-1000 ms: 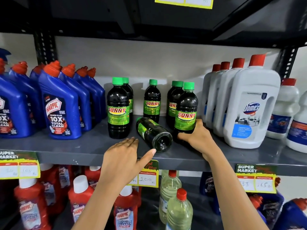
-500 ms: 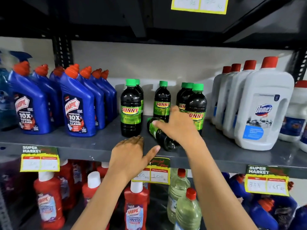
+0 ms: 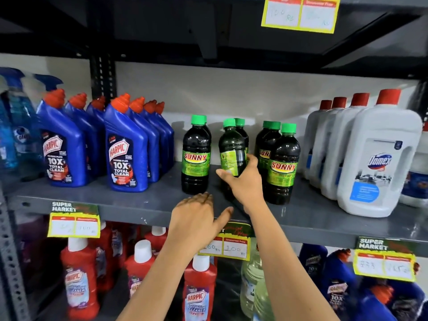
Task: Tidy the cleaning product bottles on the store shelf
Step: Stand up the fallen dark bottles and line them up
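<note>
My right hand (image 3: pixel 243 184) grips a dark Sunny bottle (image 3: pixel 231 150) with a green cap, holding it upright at the shelf's middle, label turned sideways. Other dark Sunny bottles stand around it: one to the left (image 3: pixel 195 156), one in front right (image 3: pixel 283 165), more behind. My left hand (image 3: pixel 196 216) rests flat on the front edge of the grey shelf (image 3: pixel 143 205), fingers spread, holding nothing. Blue Harpic bottles (image 3: pixel 125 151) with red caps stand in rows on the left. White Domex bottles (image 3: pixel 379 158) line the right.
Blue spray bottles (image 3: pixel 14 126) stand at the far left. Yellow price tags (image 3: pixel 74 224) hang from the shelf edge. The lower shelf holds red Harpic bottles (image 3: pixel 199 295), clear bottles (image 3: pixel 254 288) and blue bottles (image 3: pixel 342 295). A dark shelf (image 3: pixel 208 38) hangs overhead.
My right hand moved from the front right Sunny bottle to the one lying on its side, gripped it and stood it upright. My left hand stayed on the shelf edge.
</note>
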A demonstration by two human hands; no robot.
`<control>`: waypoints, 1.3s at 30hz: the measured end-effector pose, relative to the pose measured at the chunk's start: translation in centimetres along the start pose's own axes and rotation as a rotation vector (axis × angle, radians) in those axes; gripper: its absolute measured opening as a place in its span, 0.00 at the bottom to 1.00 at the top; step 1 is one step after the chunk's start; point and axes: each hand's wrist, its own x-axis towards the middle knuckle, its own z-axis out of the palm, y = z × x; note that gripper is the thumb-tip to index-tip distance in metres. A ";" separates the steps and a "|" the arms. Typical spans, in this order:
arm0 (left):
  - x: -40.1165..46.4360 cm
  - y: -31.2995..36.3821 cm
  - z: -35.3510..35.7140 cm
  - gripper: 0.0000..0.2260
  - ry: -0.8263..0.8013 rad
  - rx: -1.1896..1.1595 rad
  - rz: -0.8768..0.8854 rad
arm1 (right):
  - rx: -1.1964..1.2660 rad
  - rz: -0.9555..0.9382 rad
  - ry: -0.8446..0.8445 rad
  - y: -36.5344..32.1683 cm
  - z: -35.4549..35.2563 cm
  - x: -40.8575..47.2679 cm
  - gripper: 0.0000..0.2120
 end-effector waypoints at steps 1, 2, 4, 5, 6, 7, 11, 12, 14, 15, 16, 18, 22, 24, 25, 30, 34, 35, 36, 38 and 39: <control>0.0 0.0 0.0 0.45 -0.004 0.000 0.006 | 0.066 0.003 0.000 0.2 -0.2 -0.1 0.44; 0.0 -0.1 -0.1 0.44 -0.007 -0.002 0.011 | 0.105 0.014 -0.018 0.4 -0.4 -0.1 0.44; 0.1 -0.1 0.0 0.39 -0.011 -0.004 0.018 | 0.139 0.043 -0.065 0.9 -0.4 -0.1 0.45; 0.1 -0.1 0.0 0.37 -0.014 -0.009 0.021 | 0.162 0.067 -0.089 0.9 -0.4 -0.1 0.45; 0.1 -0.1 0.1 0.36 -0.015 -0.013 0.023 | 0.189 0.091 -0.110 1.2 -0.4 0.1 0.45; 0.1 -0.2 0.1 0.36 -0.019 -0.015 0.022 | 0.211 0.116 -0.137 1.0 -0.4 -0.1 0.44; 0.1 -0.2 0.2 0.35 -0.025 -0.017 0.024 | 0.094 0.157 -0.134 1.0 -0.4 -0.2 0.54; 0.1 -0.2 0.3 0.35 -0.024 -0.018 0.025 | 0.034 0.137 -0.101 1.1 -0.3 -0.1 0.54; 0.1 -0.2 0.2 0.35 -0.029 -0.016 0.030 | -0.012 0.113 -0.056 1.3 -0.4 -0.2 0.50; 0.1 -0.2 0.2 0.35 -0.030 -0.013 0.032 | 0.001 0.111 -0.055 1.4 -0.5 -0.2 0.48; 0.1 -0.2 0.2 0.35 -0.029 -0.010 0.031 | 0.025 0.109 -0.060 1.5 -0.6 -0.2 0.46; 0.1 -0.2 0.2 0.35 -0.026 -0.009 0.024 | 0.091 0.115 -0.093 1.5 -0.7 -0.3 0.48; 0.0 -0.1 0.1 0.39 -0.021 0.005 0.021 | -0.085 0.111 -0.120 0.9 0.2 -0.4 0.59; 0.1 -0.2 0.1 0.37 -0.029 -0.017 0.023 | -0.144 0.091 -0.083 0.8 0.2 -0.3 0.55; 0.1 -0.2 0.1 0.36 -0.032 -0.029 0.024 | -0.138 0.085 -0.074 1.0 0.1 -0.1 0.52; 0.0 -0.1 0.0 0.35 -0.027 -0.039 0.019 | -0.029 0.164 -0.130 1.3 -0.1 0.0 0.56; 0.0 0.0 -0.1 0.34 -0.029 -0.041 0.014 | -0.150 0.153 -0.075 0.8 0.5 0.3 0.53; 0.0 0.0 -0.1 0.34 -0.030 -0.044 0.013 | -0.130 0.137 -0.057 0.9 0.4 0.4 0.50; 0.0 0.0 -0.1 0.34 -0.031 -0.048 0.013 | -0.102 0.129 -0.050 1.2 0.2 0.6 0.48; 0.0 0.0 -0.1 0.34 -0.035 -0.056 0.008 | -0.029 0.142 -0.061 1.7 -0.1 0.6 0.46; 0.0 0.1 -0.1 0.34 -0.037 -0.058 0.004 | 0.009 0.155 -0.075 1.7 -0.2 0.6 0.47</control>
